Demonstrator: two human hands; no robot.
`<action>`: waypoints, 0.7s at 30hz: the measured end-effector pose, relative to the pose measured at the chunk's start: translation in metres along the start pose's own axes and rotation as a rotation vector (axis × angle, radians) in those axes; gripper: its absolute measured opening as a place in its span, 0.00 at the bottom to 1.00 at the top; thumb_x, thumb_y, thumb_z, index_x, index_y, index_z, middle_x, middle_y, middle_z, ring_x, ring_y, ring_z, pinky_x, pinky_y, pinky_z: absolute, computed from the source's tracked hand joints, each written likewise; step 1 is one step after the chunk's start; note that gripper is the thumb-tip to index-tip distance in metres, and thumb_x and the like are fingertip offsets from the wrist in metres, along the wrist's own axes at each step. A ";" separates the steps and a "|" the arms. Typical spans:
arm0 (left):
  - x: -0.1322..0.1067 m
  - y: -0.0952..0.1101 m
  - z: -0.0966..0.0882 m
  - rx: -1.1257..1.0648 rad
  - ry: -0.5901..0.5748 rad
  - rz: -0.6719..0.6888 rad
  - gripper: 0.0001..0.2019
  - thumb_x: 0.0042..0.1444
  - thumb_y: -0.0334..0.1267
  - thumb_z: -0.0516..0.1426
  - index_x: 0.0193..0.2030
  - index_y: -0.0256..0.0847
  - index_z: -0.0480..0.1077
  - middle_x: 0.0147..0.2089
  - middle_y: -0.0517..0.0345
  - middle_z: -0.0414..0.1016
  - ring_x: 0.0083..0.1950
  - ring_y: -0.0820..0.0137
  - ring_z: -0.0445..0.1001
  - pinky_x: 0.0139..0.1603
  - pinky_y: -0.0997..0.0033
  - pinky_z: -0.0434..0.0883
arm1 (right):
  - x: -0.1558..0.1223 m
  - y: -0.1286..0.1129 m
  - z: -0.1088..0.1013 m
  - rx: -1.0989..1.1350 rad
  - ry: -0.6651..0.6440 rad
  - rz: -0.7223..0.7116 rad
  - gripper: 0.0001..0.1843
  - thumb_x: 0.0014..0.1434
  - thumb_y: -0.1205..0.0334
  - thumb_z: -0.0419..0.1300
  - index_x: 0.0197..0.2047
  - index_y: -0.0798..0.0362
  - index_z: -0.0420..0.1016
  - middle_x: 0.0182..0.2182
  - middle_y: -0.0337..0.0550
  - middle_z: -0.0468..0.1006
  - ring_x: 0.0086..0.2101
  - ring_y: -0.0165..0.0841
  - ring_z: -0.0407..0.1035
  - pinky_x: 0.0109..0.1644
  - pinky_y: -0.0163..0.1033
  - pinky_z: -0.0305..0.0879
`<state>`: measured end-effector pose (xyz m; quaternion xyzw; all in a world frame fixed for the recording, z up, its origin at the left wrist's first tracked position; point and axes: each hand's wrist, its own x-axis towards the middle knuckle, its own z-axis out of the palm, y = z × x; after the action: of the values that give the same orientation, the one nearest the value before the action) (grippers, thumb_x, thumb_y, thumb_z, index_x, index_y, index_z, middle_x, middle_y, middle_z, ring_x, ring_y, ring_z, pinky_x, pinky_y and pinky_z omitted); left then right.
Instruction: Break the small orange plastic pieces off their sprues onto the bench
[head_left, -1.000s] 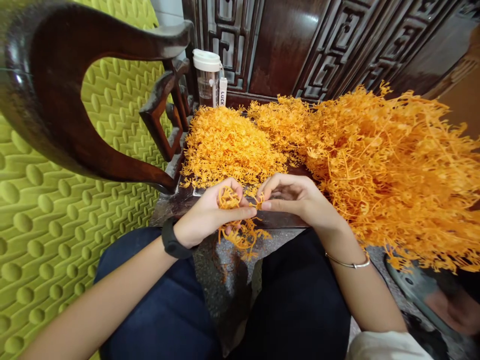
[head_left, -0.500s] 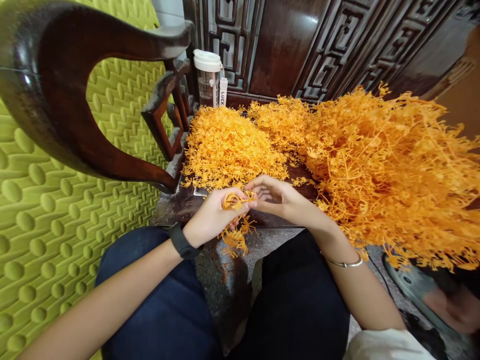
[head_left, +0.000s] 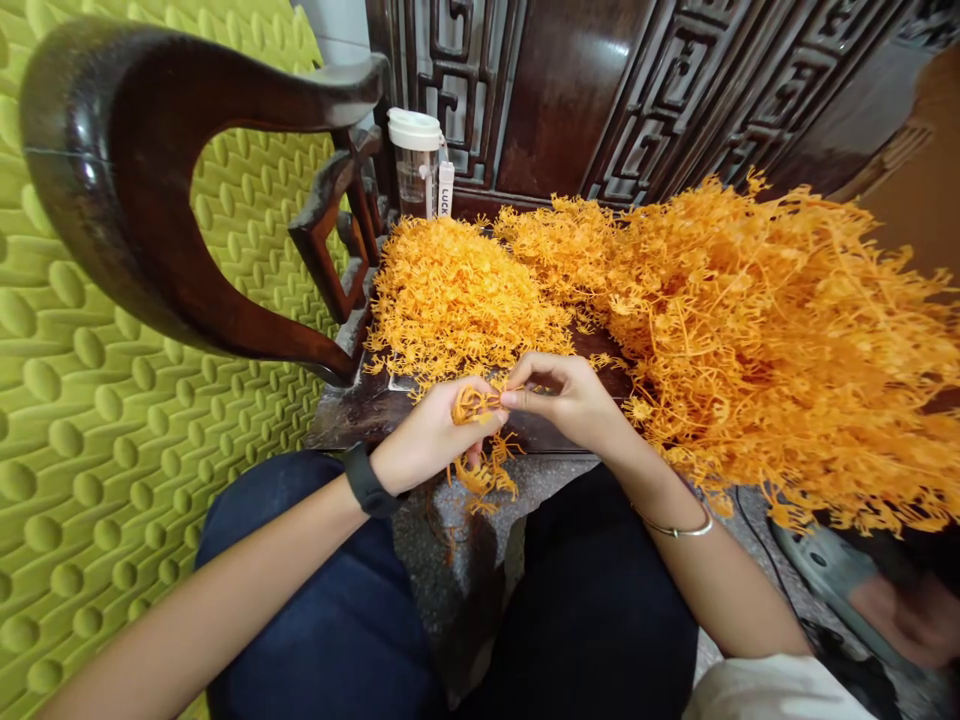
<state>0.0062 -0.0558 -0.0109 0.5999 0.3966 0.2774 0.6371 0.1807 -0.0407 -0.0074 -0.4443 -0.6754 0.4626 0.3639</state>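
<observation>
My left hand (head_left: 442,425) is wrapped round a bunch of orange branching plastic sprigs (head_left: 487,478), whose ends dangle below the palm over the bench edge. Thumb and fingertips of my right hand (head_left: 559,395) are pinched at the top of that bunch, close against my left fingertips. What exactly sits in the right pinch is small and partly hidden. Just beyond both hands lies a heap of short orange pieces (head_left: 465,300) on the dark wooden seat (head_left: 352,415). To the right spreads a much larger tangled pile of orange sprigs (head_left: 780,350).
A clear cup with a white lid (head_left: 415,160) stands behind the heap. On the left curves a dark wooden armrest (head_left: 150,230) beside a yellow-green padded panel (head_left: 82,480). A carved wooden back (head_left: 570,100) rises behind. Someone's foot in a grey-green shoe (head_left: 832,570) is at lower right.
My right fingers have closed from a looser, more open pose into a pinch at the bunch. The dangling sprigs have swung slightly right, and the view has shifted a little.
</observation>
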 end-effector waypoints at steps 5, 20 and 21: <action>-0.005 0.004 -0.003 -0.055 -0.041 0.014 0.11 0.53 0.42 0.57 0.39 0.36 0.65 0.23 0.66 0.64 0.18 0.81 0.60 0.21 0.79 0.63 | -0.001 -0.006 -0.003 0.249 -0.049 0.125 0.10 0.41 0.61 0.68 0.21 0.55 0.71 0.22 0.38 0.74 0.26 0.28 0.68 0.33 0.36 0.64; -0.012 0.004 -0.005 -0.108 -0.172 0.112 0.13 0.55 0.41 0.56 0.46 0.41 0.68 0.24 0.65 0.62 0.18 0.82 0.55 0.17 0.81 0.57 | 0.002 -0.001 -0.009 0.576 -0.254 0.245 0.09 0.40 0.61 0.68 0.22 0.55 0.73 0.19 0.37 0.70 0.22 0.26 0.61 0.30 0.35 0.58; -0.013 0.004 -0.004 -0.084 -0.221 0.112 0.15 0.55 0.41 0.56 0.49 0.43 0.67 0.25 0.65 0.63 0.18 0.82 0.56 0.17 0.81 0.57 | 0.002 -0.001 -0.010 0.624 -0.273 0.243 0.09 0.40 0.61 0.68 0.21 0.55 0.71 0.18 0.36 0.68 0.21 0.25 0.60 0.29 0.35 0.57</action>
<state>-0.0038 -0.0634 -0.0042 0.6208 0.2776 0.2612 0.6851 0.1891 -0.0354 -0.0034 -0.3230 -0.4866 0.7413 0.3308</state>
